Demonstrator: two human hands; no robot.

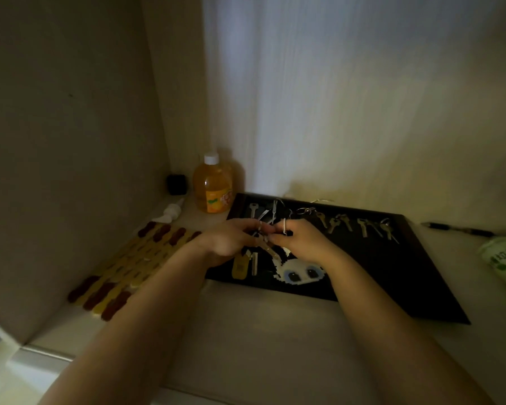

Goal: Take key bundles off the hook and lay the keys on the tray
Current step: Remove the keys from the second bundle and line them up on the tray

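Both hands over tray (406, 276): left hand (228, 241) and right hand (301, 239) pinch one key bundle (265, 244) between them.

Crowded back of the tray, open front and right.

My left hand (231, 239) and right hand (300, 239) meet over the black tray (421, 276), blocking its middle. Loose keys (362, 226) line the far edge, so I see no room there. The tray's near right part is bare, and the counter strip in front is open too. On the left, an orange bottle (214, 187), a white pump head (170, 213) and a slatted mat (135, 264) crowd the wall; a green packet (503, 261) and pen (459, 229) flank the right.
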